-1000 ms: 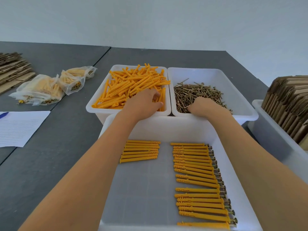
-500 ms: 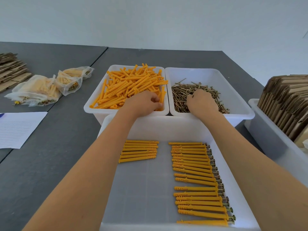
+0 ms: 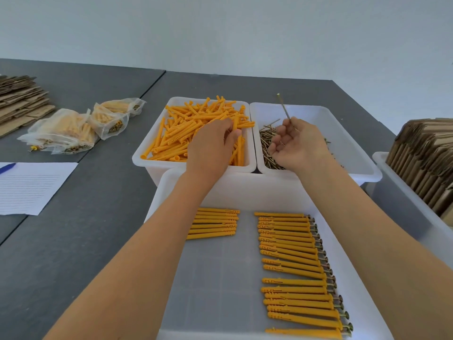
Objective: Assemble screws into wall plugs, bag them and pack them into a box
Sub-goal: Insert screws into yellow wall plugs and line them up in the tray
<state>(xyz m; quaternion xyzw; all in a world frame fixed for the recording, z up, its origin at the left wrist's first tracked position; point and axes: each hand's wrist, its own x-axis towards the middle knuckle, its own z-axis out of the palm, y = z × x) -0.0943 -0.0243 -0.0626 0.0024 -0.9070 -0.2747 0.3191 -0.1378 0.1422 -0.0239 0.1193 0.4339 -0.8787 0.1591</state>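
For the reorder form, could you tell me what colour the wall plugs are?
Orange wall plugs, head view.

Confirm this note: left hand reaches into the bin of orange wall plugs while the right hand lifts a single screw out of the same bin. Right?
Not quite. The head view shows the right hand lifting the screw over the separate screw bin beside it. The left hand is indeed in the plug bin.

Bright, even, diffuse light; shadows soft and faint. No hard glare on the white bin [image 3: 343,168] beside the fingers [image 3: 282,133]. Wide-angle bowing at the edges. Slight softness throughout.
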